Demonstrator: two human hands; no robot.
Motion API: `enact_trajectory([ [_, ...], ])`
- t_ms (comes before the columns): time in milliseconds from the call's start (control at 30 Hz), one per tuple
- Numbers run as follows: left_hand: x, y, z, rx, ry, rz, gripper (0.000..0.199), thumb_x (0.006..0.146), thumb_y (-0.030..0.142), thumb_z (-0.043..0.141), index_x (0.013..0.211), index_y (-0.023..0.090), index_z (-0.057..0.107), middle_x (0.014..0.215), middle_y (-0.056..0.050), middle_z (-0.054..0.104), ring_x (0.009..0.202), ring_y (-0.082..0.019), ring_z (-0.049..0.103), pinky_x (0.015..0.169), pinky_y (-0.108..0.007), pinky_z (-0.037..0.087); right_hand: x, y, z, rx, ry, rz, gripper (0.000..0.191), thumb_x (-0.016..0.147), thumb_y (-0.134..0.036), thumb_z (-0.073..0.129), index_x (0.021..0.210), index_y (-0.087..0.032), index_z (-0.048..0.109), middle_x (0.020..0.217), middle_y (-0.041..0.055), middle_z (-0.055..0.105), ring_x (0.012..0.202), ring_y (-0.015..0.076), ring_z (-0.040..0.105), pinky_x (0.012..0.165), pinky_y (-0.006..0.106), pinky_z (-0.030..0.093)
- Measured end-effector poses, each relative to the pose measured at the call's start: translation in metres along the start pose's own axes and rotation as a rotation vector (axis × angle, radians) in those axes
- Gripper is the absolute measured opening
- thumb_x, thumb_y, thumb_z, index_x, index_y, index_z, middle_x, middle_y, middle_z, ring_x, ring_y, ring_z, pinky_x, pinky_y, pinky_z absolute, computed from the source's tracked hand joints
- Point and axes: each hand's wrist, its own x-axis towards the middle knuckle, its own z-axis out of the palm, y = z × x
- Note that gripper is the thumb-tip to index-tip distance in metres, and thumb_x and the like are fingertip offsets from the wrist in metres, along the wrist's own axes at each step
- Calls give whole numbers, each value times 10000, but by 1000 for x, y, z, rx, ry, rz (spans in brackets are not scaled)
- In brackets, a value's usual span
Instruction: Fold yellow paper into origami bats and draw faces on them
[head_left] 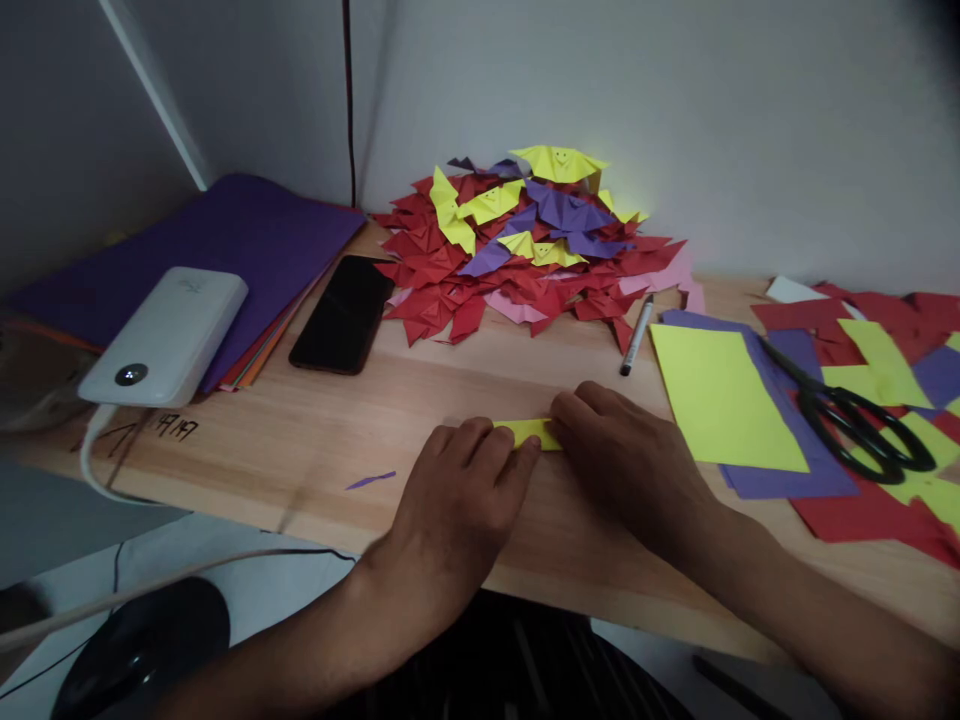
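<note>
A small folded strip of yellow paper lies on the wooden table between my two hands. My left hand grips its left end, with the fingers curled and the thumb along the near edge. At the right end, my right hand presses on the paper with bent fingers; its thumb is mostly hidden. Behind the hands rises a heap of folded paper bats in red, yellow, purple and pink, some with drawn faces. A white marker with a black cap lies just beyond my right hand.
To the right, yellow sheets lie on purple ones, with black-handled scissors and coloured scraps beside them. A black phone, a white power bank and a stack of coloured paper occupy the left. A purple sliver lies near my left hand.
</note>
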Motion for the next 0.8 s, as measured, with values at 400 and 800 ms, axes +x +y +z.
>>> enact_trajectory([
  [400,2,1,0,27,17,-9,197,899,114,508,1041,139,642,893,-67,641,842,-212,569,646,-322,449,2,-2,-4,-12,-84,13,128,898,-118,435,815,-187,505,806,32,579,726,174,552,557,276,277],
  [800,-2,0,-3,82,-88,30,276,885,118,536,1143,141,630,1280,-86,590,989,-237,568,724,-354,484,3,-5,-9,23,-107,85,99,924,-170,425,912,-204,517,859,30,588,743,195,585,565,284,317],
])
